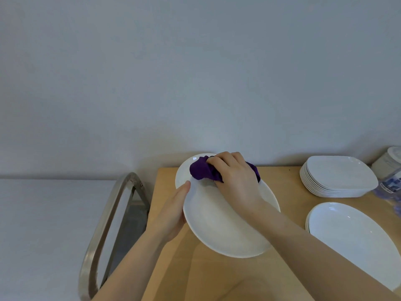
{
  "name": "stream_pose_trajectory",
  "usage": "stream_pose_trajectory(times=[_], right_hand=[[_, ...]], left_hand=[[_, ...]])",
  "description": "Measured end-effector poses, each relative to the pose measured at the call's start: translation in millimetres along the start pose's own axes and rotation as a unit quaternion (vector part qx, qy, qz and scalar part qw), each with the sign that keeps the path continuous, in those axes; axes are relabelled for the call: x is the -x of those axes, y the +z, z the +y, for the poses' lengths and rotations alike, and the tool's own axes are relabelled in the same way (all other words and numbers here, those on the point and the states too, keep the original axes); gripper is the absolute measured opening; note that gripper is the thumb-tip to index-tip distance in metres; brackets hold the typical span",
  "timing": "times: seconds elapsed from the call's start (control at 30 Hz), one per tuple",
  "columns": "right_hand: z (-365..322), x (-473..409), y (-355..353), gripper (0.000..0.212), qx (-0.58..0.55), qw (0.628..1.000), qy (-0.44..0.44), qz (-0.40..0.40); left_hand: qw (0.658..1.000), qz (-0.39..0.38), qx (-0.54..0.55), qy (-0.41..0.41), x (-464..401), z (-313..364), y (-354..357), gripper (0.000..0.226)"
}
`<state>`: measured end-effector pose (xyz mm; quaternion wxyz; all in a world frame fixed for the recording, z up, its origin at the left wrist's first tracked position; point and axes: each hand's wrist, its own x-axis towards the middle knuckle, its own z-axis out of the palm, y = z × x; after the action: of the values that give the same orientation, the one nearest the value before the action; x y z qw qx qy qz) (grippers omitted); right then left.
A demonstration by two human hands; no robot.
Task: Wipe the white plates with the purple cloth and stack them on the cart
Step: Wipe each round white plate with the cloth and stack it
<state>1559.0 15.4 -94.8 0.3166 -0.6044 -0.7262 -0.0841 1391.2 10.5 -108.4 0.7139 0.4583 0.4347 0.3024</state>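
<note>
Plate in your hands: a white oval plate is tilted above the wooden desk, its far end toward the wall and its near end lower, toward you.
Left hand: your left hand grips the plate's left rim, thumb lying over the top edge, the other fingers hidden under the plate.
Right hand: your right hand is curled around the bunched purple cloth and presses it on the plate's far part.
Cloth: it sits between your right palm and the plate's surface, with folds sticking out to the left of your knuckles and a little showing on the right side of your hand.
Plate under the cloth: behind the far end of the held plate a second white rim shows; you cannot tell from here whether it is another plate lying on the desk.
Square stack: a stack of white squarish plates stands at the desk's far right, well apart from both hands.
Oval stack: more white oval plates lie on the desk to the right of your right forearm, near it but not touching.
Cart: the metal handle of the cart stands just left of the desk, beside your left forearm.
Far right edge: a blurred white and blue container sits beyond the square stack.
</note>
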Motion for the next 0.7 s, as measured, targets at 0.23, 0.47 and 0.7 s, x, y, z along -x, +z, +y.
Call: stream_pose_trajectory(times=[0.23,0.47,0.7], right_hand=[[-47.1,21.7,1.5,0.034,-0.04,0.963,0.165,-0.209],[-56.1,50.5,-24.4,0.04,-0.1,0.947,0.084,-0.295],[-14.5,70.9,-26.4,0.05,0.021,0.961,0.119,-0.248]], left_hand=[[0.993,0.104,0.038,0.047,-4.6,-0.2,16.7,0.031],[0.971,0.206,0.123,0.013,-14.0,-11.8,-1.3,0.026],[0.978,0.188,0.063,0.06,-7.8,-13.8,-13.2,0.028]])
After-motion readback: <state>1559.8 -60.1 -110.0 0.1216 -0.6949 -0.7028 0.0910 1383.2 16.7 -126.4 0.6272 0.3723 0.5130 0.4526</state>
